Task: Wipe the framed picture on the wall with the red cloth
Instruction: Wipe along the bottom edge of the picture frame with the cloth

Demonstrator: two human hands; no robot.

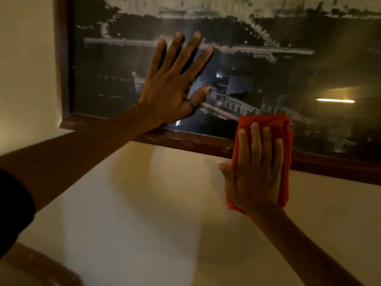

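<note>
A large framed picture [268, 65] with a dark wooden frame hangs on the cream wall; its glass shows a dark scene with buildings and reflections. My left hand [171, 87] lies flat on the glass near the lower left part, fingers spread, a ring on the thumb. My right hand [255, 172] presses a folded red cloth [268, 122] flat against the picture's bottom frame rail and the wall just below it. The cloth's top edge reaches onto the glass.
The cream wall [144, 193] fills the area below the picture. A brown rounded piece of furniture [35, 269] shows in the lower left corner. A bright light strip reflects in the glass at the right.
</note>
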